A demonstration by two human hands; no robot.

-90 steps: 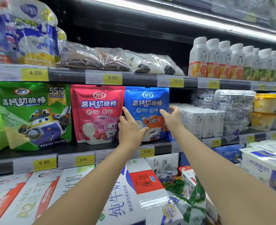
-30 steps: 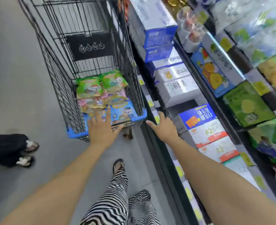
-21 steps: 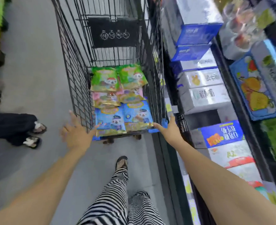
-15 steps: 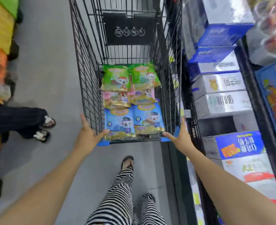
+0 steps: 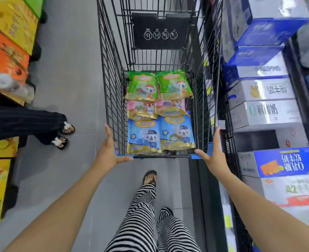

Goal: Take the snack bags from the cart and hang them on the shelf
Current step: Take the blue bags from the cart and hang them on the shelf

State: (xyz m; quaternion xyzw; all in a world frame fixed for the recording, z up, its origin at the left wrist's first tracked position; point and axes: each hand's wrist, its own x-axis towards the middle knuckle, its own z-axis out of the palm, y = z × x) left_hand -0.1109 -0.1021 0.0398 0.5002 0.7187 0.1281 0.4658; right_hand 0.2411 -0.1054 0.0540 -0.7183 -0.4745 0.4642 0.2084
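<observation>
Left hand [image 5: 108, 154]: fingers spread, nothing held, at the cart [image 5: 112, 88] rim's near-left corner. Snack bags [image 5: 160, 113]: six laid flat on the cart floor. Right hand [image 5: 213, 155]: fingers spread, empty, at the near-right corner. Step judged: pickup approach; a downward reach for the nearest blue bags is called for.

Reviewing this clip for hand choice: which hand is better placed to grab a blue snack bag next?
Probably the left hand: the left blue bag lies just beyond its thumb. The right hand is open too, but farther from its nearest bag.
</observation>
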